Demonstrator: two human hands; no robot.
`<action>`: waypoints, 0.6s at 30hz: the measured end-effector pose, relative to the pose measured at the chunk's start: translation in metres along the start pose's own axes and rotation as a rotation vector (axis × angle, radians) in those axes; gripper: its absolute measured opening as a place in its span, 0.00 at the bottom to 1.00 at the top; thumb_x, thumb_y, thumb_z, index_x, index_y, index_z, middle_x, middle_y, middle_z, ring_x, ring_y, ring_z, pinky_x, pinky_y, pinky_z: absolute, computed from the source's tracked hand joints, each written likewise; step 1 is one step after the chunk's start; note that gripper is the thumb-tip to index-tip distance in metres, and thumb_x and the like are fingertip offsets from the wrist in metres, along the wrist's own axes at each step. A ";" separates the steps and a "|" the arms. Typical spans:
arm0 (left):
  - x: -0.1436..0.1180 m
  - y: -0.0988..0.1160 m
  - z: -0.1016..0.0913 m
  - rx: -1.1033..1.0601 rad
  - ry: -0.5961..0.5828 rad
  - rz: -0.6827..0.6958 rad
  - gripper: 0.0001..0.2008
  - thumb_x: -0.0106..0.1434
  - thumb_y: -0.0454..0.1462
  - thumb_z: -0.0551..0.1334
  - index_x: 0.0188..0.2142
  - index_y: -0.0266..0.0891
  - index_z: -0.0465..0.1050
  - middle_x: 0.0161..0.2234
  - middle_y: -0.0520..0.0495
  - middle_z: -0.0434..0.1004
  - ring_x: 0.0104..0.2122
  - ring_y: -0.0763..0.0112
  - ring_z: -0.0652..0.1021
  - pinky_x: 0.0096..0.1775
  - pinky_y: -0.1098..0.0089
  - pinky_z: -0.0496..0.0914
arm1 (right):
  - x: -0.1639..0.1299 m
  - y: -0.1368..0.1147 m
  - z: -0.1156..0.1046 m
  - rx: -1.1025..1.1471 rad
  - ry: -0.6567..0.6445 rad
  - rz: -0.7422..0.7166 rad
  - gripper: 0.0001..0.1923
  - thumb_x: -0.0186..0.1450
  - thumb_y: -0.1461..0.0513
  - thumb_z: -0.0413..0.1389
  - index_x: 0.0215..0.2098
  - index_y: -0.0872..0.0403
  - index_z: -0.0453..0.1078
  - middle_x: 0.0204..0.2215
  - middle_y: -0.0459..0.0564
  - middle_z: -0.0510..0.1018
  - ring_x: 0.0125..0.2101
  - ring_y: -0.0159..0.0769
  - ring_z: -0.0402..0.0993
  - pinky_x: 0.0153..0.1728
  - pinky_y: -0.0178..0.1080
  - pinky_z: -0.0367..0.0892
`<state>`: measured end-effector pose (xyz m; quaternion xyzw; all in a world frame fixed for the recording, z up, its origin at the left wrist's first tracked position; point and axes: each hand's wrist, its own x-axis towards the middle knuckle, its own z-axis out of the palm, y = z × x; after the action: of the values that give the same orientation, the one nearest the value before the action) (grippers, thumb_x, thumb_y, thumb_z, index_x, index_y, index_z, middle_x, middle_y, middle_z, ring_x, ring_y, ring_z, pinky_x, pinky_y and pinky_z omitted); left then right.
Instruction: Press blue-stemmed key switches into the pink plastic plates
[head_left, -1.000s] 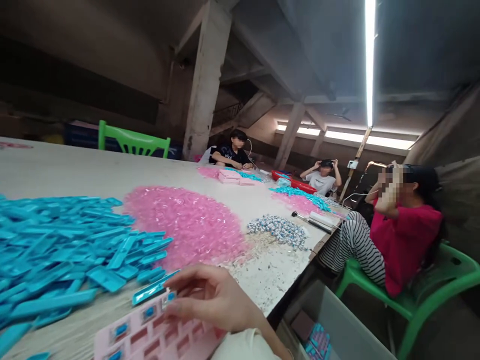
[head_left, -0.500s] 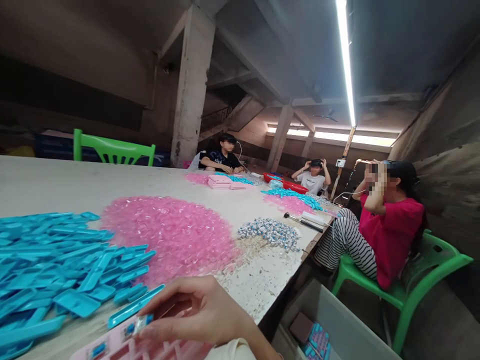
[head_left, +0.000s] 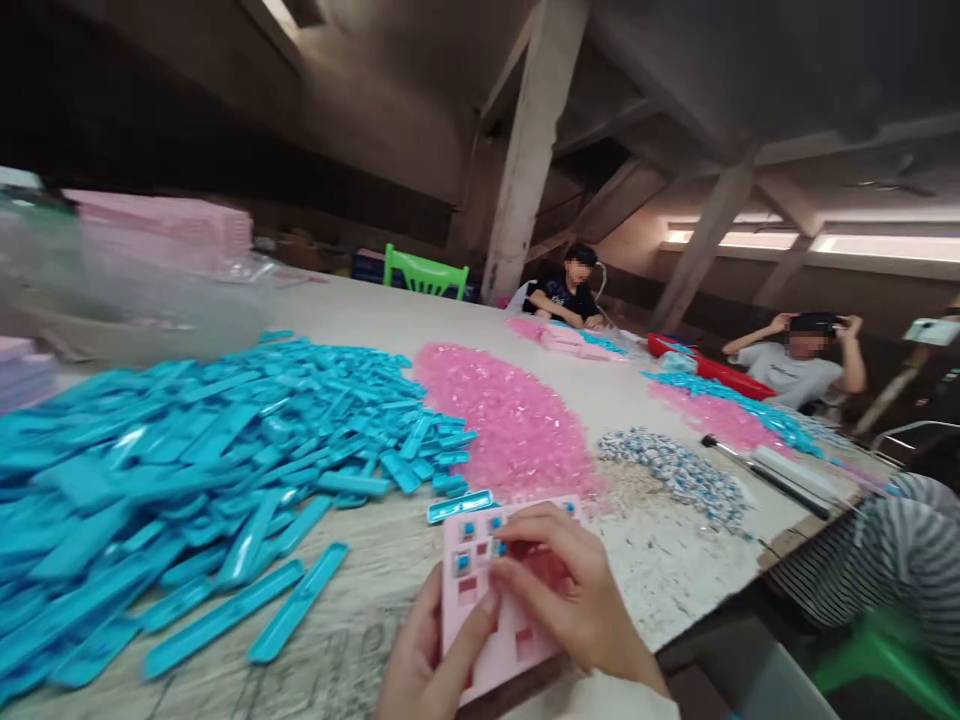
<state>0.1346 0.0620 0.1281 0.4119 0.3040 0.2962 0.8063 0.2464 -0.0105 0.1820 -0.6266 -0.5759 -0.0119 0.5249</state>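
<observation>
A pink plastic tray (head_left: 501, 662) with square openings is tilted at the table's front edge, low in the middle of the view. My left hand (head_left: 431, 655) grips its left side, thumb laid across the top face. Over its upper part, my right hand (head_left: 577, 580) has thumb and forefinger closed around a small blue-and-white piece (head_left: 499, 548) at one opening. Similar small pieces (head_left: 463, 562) sit in several openings along the tray's far and left sides. Just beyond the tray lies a single blue plastic strip (head_left: 460, 507).
Blue plastic strips (head_left: 247, 440) form a large heap at left. Beside it spread clear pink pieces (head_left: 517, 425), then small blue-and-white pieces (head_left: 675, 470). A black-handled tool (head_left: 765, 475) lies at right. Clear plastic bagging (head_left: 180, 310) stands at far left. Co-workers sit across the table.
The view has swung left, so the scene shifts right. My left hand now shows, holding the tray. The tray is more fully in view, and my right hand remains over it.
</observation>
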 end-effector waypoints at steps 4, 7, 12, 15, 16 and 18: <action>-0.012 0.011 0.007 -0.140 0.012 -0.077 0.36 0.37 0.53 0.78 0.45 0.42 0.77 0.43 0.48 0.83 0.49 0.52 0.79 0.50 0.65 0.75 | -0.002 -0.001 -0.009 -0.121 -0.002 -0.154 0.08 0.67 0.65 0.58 0.44 0.52 0.75 0.36 0.50 0.79 0.39 0.32 0.76 0.40 0.31 0.73; -0.017 0.019 0.008 -0.143 -0.010 -0.096 0.35 0.40 0.52 0.78 0.46 0.42 0.77 0.42 0.48 0.84 0.47 0.52 0.80 0.48 0.64 0.76 | -0.003 -0.003 -0.010 -0.180 -0.004 -0.182 0.07 0.68 0.65 0.58 0.44 0.52 0.75 0.35 0.51 0.78 0.37 0.33 0.77 0.38 0.32 0.75; -0.020 0.019 0.012 -0.094 -0.031 -0.023 0.30 0.47 0.50 0.75 0.47 0.41 0.75 0.46 0.46 0.82 0.49 0.53 0.79 0.50 0.65 0.75 | -0.001 -0.004 -0.009 -0.207 -0.015 -0.209 0.08 0.66 0.67 0.59 0.43 0.53 0.76 0.34 0.49 0.78 0.35 0.32 0.76 0.36 0.31 0.75; -0.021 0.018 0.013 -0.051 -0.018 0.047 0.27 0.51 0.49 0.72 0.48 0.40 0.74 0.48 0.44 0.81 0.50 0.54 0.78 0.51 0.65 0.73 | -0.001 -0.003 -0.009 -0.183 -0.051 -0.209 0.09 0.66 0.67 0.59 0.44 0.53 0.76 0.34 0.50 0.78 0.35 0.32 0.77 0.36 0.31 0.75; -0.022 0.018 0.013 -0.031 -0.028 0.069 0.25 0.53 0.48 0.71 0.48 0.40 0.74 0.48 0.44 0.80 0.50 0.54 0.78 0.51 0.65 0.73 | -0.002 -0.003 -0.009 -0.176 -0.056 -0.212 0.09 0.66 0.68 0.59 0.44 0.53 0.76 0.34 0.50 0.79 0.35 0.32 0.77 0.37 0.32 0.75; -0.022 0.019 0.012 0.005 -0.059 0.093 0.23 0.55 0.47 0.69 0.47 0.40 0.74 0.48 0.43 0.80 0.50 0.54 0.78 0.49 0.65 0.73 | -0.004 -0.003 -0.009 -0.151 -0.058 -0.215 0.10 0.67 0.68 0.58 0.45 0.52 0.75 0.35 0.50 0.79 0.36 0.33 0.77 0.37 0.33 0.75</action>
<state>0.1254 0.0493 0.1553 0.4362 0.2615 0.3206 0.7991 0.2481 -0.0200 0.1862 -0.5989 -0.6523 -0.0931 0.4551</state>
